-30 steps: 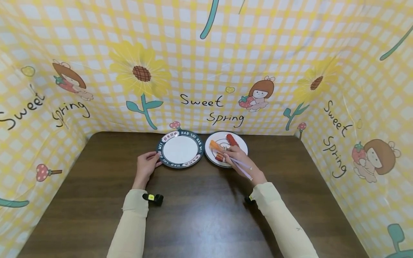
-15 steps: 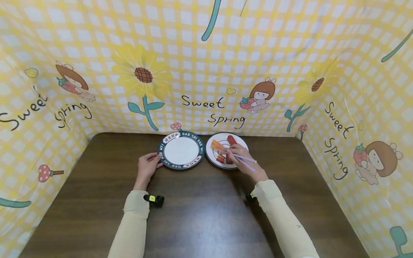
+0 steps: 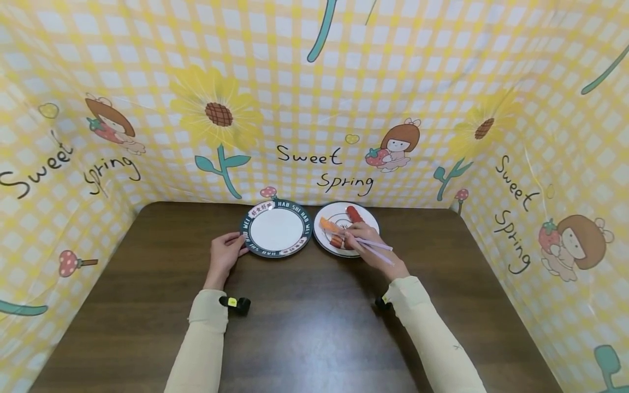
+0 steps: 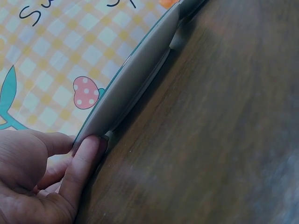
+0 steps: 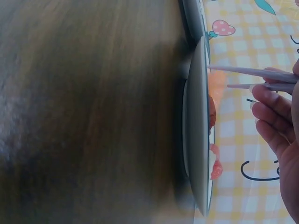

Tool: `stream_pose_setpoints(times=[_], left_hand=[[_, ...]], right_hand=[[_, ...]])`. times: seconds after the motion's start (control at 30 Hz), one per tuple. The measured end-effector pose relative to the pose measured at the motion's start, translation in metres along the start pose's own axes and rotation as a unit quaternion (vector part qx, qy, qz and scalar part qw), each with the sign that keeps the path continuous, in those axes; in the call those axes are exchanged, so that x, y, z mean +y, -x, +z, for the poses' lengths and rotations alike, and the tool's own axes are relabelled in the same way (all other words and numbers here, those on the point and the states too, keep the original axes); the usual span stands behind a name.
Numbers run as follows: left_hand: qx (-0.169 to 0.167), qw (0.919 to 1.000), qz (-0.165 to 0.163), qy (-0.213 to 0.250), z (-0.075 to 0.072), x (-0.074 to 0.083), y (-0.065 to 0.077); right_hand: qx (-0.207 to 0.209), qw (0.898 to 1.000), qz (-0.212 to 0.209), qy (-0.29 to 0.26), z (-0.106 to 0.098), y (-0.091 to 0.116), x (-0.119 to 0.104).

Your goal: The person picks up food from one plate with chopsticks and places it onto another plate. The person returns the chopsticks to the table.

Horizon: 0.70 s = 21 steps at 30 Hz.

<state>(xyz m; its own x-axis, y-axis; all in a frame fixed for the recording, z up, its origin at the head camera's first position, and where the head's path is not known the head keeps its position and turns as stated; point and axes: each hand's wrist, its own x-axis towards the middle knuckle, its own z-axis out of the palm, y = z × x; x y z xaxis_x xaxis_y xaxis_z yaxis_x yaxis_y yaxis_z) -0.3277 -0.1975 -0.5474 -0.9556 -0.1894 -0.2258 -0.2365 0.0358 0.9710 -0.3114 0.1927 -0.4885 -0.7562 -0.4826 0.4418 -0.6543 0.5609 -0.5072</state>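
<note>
My left hand [image 3: 225, 256] pinches the left edge of a plate [image 3: 276, 229] with a dark green lettered rim and a bare white middle. Fingers lie on both faces of that rim in the left wrist view. Over the right-hand white plate [image 3: 334, 207], my right hand [image 3: 372, 246] holds a pair of pale purple chopsticks [image 5: 261, 72]. Their tips are spread at an orange food piece [image 3: 330, 225] on the plate's left side. A red sausage-like piece [image 3: 354, 214] lies at the back, and a striped reddish-brown piece [image 3: 337, 241] sits nearer the front, partly hidden by the hand.
Both plates stand side by side at the back of a dark wooden table [image 3: 290, 327]. A yellow checked cloth [image 3: 314, 109] with printed flowers hangs behind and along both sides. Black wrist cameras [image 3: 239, 305] show at the sleeve cuffs.
The right hand has shifted slightly, and the chopsticks' rear ends have swung to the right and a little upward. The orange piece has moved slightly. The left hand keeps its hold on the rim.
</note>
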Motion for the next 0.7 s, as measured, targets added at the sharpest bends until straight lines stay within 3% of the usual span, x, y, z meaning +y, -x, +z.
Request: stream_pose_setpoints(times=[0.23, 0.43, 0.7], left_hand=[[-0.005, 1.0, 0.002, -0.004, -0.001, -0.001, -0.001], [-0.001, 0.9999, 0.013, 0.004, -0.001, -0.002, -0.002], [0.001, 0.9999, 0.007, -0.01, -0.001, 0.0, 0.0]], right_hand=[[-0.024, 1.0, 0.012, -0.003, -0.003, 0.004, -0.002], [-0.07, 0.995, 0.015, 0.071, -0.005, 0.008, 0.004], [-0.076, 0.987, -0.048, 0.133, -0.002, 0.004, 0.009]])
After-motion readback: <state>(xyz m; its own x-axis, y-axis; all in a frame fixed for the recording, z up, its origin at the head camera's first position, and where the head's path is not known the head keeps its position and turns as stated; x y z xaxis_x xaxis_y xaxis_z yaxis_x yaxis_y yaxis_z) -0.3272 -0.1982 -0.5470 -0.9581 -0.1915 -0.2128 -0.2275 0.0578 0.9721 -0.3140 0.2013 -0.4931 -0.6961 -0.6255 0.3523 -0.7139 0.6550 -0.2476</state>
